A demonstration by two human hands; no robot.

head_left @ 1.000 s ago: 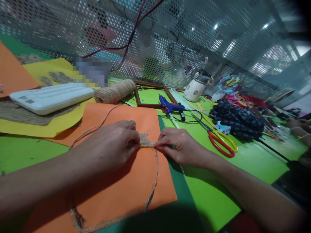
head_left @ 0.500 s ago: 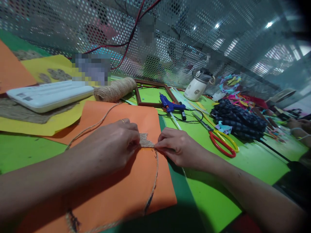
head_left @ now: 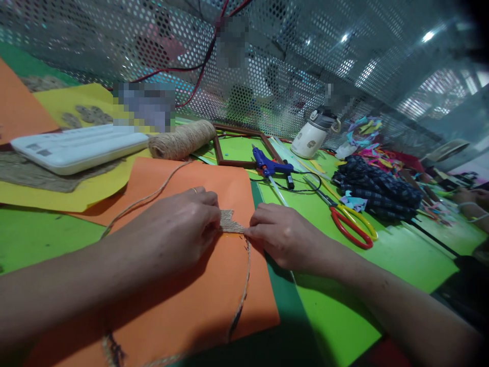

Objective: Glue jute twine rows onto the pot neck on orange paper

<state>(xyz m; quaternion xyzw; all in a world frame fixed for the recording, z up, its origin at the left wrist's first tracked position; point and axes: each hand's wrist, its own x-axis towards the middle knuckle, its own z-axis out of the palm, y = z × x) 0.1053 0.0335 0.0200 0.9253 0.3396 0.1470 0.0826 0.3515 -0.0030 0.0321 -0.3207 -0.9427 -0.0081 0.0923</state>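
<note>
On an orange sheet (head_left: 191,311) lies a small patch of jute twine rows (head_left: 231,223). My left hand (head_left: 191,221), fingers bent and closed, presses at the patch's left side; its fingertips are partly hidden. At the right end of the lowest row, my right hand (head_left: 280,234) pinches the jute twine (head_left: 246,278). From that pinch the strand runs down across the sheet toward its lower edge. Another length of twine curves over the sheet's upper left, toward the twine spool (head_left: 181,139).
Beyond the sheet are a blue glue gun (head_left: 268,164), a brown frame (head_left: 237,164), scissors (head_left: 351,227) and a white bottle (head_left: 310,137). A dark checked umbrella (head_left: 378,188) lies right. A white power bank (head_left: 80,148) rests left. Another person's hand (head_left: 471,196) is at far right.
My right hand's fingers have shifted slightly at the row's end, its index finger lifting a little off the twine. My left hand stays in place. The view has moved very slightly.
</note>
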